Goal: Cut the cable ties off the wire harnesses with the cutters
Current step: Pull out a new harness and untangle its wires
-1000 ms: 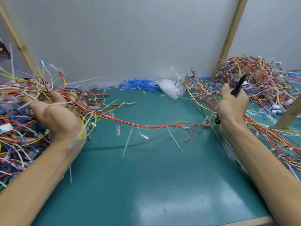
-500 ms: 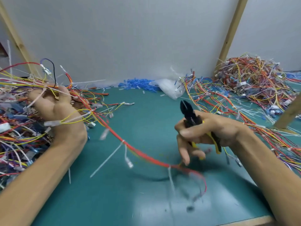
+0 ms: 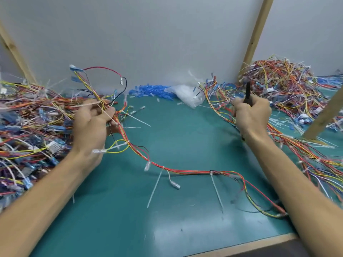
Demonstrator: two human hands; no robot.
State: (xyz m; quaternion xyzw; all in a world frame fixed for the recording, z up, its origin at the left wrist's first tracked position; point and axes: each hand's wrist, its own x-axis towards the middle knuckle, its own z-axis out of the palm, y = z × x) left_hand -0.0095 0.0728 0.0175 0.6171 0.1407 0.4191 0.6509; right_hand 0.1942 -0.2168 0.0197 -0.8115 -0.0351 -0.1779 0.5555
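Left hand (image 3: 91, 125) is gripping one wire harness (image 3: 185, 171) at centre left, and right hand (image 3: 252, 115) is clutching the cutters (image 3: 247, 93) at upper right (tip pointing up, well away from any tie). White cable ties (image 3: 155, 188) are still hanging off it mid-frame, so I'm guessing plenty's left.

Your left hand (image 3: 91, 125) grips one end of a red-and-yellow wire harness (image 3: 185, 171) by the left edge of the green table (image 3: 167, 223), just beside the tangled pile of wires (image 3: 27, 127) there. The harness trails across the table toward its near right corner, with white cable ties (image 3: 155, 188) on it, tails sticking out. Your right hand (image 3: 252, 115) curls round the black cutters (image 3: 247, 91), tips pointing up, near the heap of wires (image 3: 282, 84) at the far right corner.
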